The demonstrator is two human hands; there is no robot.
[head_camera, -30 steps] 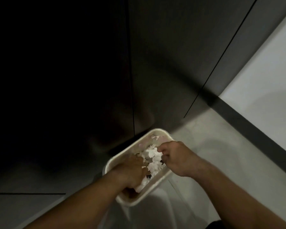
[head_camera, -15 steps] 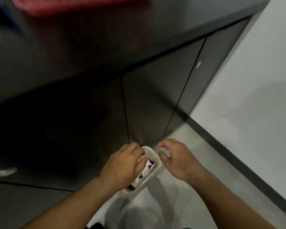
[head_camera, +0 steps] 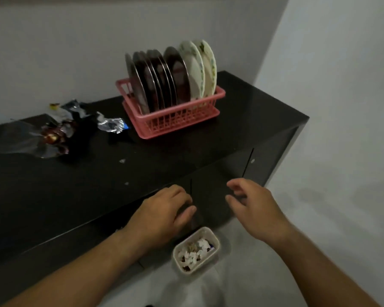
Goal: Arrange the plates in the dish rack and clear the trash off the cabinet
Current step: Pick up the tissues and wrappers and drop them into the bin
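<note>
Two bare hands, both empty: left hand (head_camera: 164, 212) loosely curled, right hand (head_camera: 253, 207) with fingers spread, in front of the black cabinet (head_camera: 208, 147). Pink dish rack (head_camera: 175, 116) near its back right corner, plates (head_camera: 171, 76) upright inside. Crumpled wrappers (head_camera: 62, 127) along the back left edge. Small bin (head_camera: 196, 250) of scraps on the floor below.

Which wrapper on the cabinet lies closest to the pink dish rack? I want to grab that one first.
The crumpled silver foil wrapper with a blue edge, lying just left of the pink dish rack. The brown wrappers and clear plastic lie farther left.
</note>
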